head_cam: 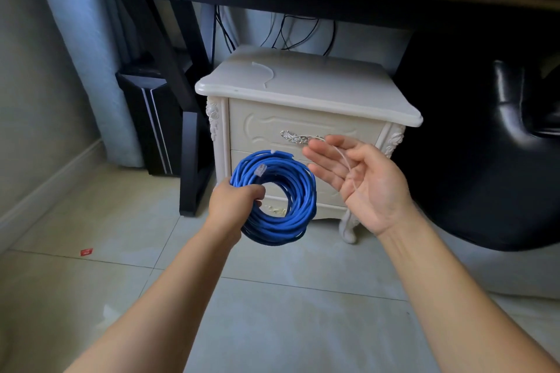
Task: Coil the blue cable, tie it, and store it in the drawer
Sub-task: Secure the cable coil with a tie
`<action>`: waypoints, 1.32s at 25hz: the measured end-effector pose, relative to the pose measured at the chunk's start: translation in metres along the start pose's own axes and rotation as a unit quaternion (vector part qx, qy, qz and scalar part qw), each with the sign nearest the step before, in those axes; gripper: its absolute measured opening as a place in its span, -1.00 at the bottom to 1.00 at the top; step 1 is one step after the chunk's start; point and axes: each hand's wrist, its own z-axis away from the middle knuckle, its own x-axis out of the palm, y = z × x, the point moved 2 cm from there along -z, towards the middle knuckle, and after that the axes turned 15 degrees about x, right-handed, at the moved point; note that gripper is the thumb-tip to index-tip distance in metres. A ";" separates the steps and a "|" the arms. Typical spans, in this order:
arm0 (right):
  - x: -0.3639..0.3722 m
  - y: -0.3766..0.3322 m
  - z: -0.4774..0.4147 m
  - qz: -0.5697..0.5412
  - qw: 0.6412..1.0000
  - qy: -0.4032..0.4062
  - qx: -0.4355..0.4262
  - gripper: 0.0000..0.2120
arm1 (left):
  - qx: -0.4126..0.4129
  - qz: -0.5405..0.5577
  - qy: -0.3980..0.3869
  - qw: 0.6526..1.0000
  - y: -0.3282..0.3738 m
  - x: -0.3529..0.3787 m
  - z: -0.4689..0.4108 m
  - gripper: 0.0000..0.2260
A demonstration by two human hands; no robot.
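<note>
Mid-frame, left hand grips 1 side of the coiled blue cable, likely light but springy; right hand, fingers spread, cradles a tie.

No lettering or number can be read; the small red scrap is too blurred.

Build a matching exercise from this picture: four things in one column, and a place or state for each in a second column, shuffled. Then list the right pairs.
Things
1. blue cable coil
2. clear tie
3. top drawer
4. red scrap

Places or states
A. closed
B. lying on the floor tiles
C. gripped by the left hand
D. lying across the open right hand

Pairs: 1-C, 2-D, 3-A, 4-B
</note>
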 end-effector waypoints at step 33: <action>0.012 0.060 0.056 0.376 0.884 0.213 -0.179 -0.95 | 0.018 0.022 -0.001 1.000 0.015 -0.012 0.070 -0.87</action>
